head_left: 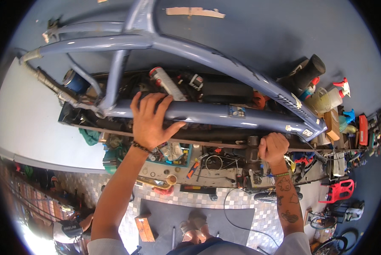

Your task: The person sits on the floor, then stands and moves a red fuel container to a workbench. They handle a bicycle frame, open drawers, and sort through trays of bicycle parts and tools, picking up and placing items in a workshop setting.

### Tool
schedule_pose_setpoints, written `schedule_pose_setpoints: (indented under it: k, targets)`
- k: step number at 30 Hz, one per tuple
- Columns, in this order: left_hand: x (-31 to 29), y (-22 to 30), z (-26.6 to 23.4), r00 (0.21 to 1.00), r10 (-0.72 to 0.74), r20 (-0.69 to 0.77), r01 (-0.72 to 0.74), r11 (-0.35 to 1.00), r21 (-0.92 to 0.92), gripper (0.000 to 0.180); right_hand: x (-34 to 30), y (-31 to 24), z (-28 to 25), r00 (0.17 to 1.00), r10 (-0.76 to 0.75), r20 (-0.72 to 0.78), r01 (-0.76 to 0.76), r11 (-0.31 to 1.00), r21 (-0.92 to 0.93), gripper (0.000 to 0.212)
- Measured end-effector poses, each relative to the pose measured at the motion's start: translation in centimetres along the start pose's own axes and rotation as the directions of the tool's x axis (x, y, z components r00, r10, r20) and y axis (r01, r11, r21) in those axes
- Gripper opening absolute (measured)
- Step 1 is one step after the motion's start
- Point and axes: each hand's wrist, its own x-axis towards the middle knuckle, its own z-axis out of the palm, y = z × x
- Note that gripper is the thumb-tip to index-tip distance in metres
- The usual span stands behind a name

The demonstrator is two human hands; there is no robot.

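A blue-grey bicycle frame stretches across the view above a cluttered workbench. My left hand lies over its lower tube, fingers spread and thumb apart. My right hand is closed in a fist below the tube's right end, beside a dark metal fitting that looks like part of a vise. Whatever the right fingers may hold is hidden. Behind the lower tube, a spray can leans among dark items.
A teal tray of small parts and an orange-handled tool are on the bench. Spray bottles stand at right. Below are a red plastic chair, a dark mat and a wooden block. Another person is at lower left.
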Motion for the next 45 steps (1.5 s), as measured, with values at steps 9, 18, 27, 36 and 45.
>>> schedule_pose_setpoints:
  k: [9,18,27,36,45]
  targets:
    - [-0.8,-0.4,0.2,0.991,-0.044,-0.124,0.037,0.998,-0.054,0.055,-1.2,0.5,0.6,0.999,0.048,0.005,-0.047,0.997,-0.054,0.026]
    - [-1.5,-0.9,0.5,0.986,-0.044,-0.161,0.033,0.997,-0.072,0.046,-1.3,0.4,1.1,0.993,0.115,0.033,-0.113,0.992,-0.059,0.029]
    - [-1.6,-0.9,0.8,0.984,-0.049,-0.171,0.034,0.995,-0.092,0.042,-1.3,0.5,0.9,0.993,0.111,0.047,-0.107,0.990,-0.090,0.028]
    - [-1.7,-0.9,0.6,0.984,-0.050,-0.168,0.037,0.996,-0.083,0.042,-1.4,0.6,1.0,0.993,0.107,0.051,-0.102,0.991,-0.091,0.027]
    - [-1.7,-1.2,0.6,0.984,-0.036,-0.176,0.022,0.997,-0.079,0.040,-0.9,-0.2,1.0,0.995,0.091,0.031,-0.087,0.990,-0.110,0.027]
